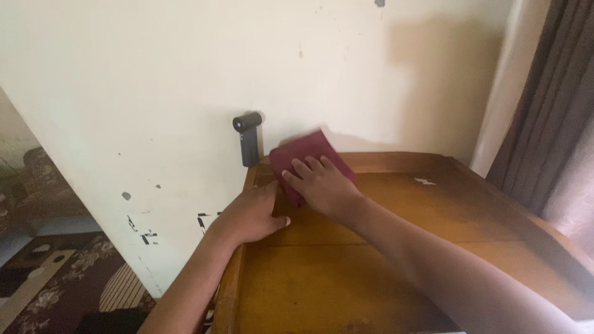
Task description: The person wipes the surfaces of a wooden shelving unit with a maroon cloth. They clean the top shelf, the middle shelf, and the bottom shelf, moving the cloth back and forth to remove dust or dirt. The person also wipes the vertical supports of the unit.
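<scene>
Head view. We look down on a wooden tabletop (396,247) with a raised rim, set against a cream wall (185,74) whose paint is chipped in places. Our right hand (322,185) lies flat on a maroon cloth (306,154), fingers (303,168) spread and pressing it to the wood rather than closing around it; the palm covers the near part of the cloth. The cloth sits at the far left corner of the top, close to the wall, and extends beyond the fingertips toward the wall. It looks soft and folded; its far edge is blurred, so we cannot give its outline exactly. Our left hand (250,213) rests on the left rim of the table, fingers curled over the edge and gripping it, the thumb on the wooden surface. It lies just beside the right hand and touches no cloth; the right hand is the nearer to the cloth. The wood is amber, smooth and dully glossy, with a small pale mark (424,181) farther right. A dark grey, L-shaped handheld device (249,137) stands by the wall just left of the cloth. A brown curtain (550,124) hangs at the right; a patterned carpet (55,278) covers the floor at left.
</scene>
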